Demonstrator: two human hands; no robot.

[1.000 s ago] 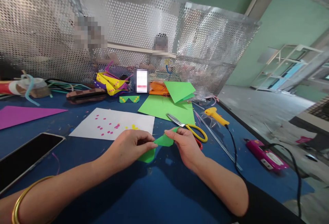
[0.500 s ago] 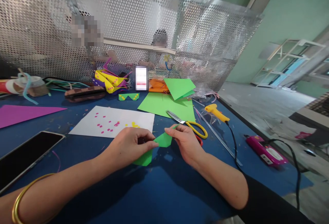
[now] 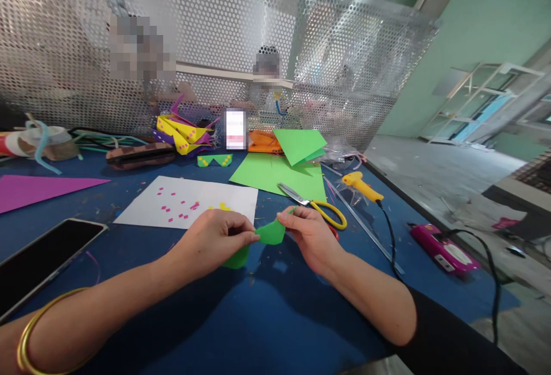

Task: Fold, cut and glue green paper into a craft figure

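Between my hands is a cut piece of green paper [image 3: 271, 233], held above the blue table [image 3: 258, 317]. My left hand [image 3: 217, 238] pinches it near its middle, and one end hangs below those fingers. With thumb and fingers my right hand [image 3: 307, 234] grips the other end, where a narrow tip sticks up. Just beyond my right hand lie yellow-handled scissors [image 3: 329, 214], their blades pointing away to the left. A white sheet [image 3: 148, 203] with small pink and yellow paper bits lies past my left hand. Further back rests a green, yellow-dotted paper shape [image 3: 214, 160].
Green paper sheets [image 3: 247, 175] lie at the back, near a lit phone screen [image 3: 235, 130]. To the right are a yellow glue gun [image 3: 364, 187] and a magenta power strip [image 3: 443, 248] with cords. A dark phone [image 3: 47, 260] and purple paper [image 3: 38, 192] lie left.
The green paper has turned slightly, and its hanging end sits a little higher beneath my left hand. Both hands keep their pinch. The whole view has shifted slightly.
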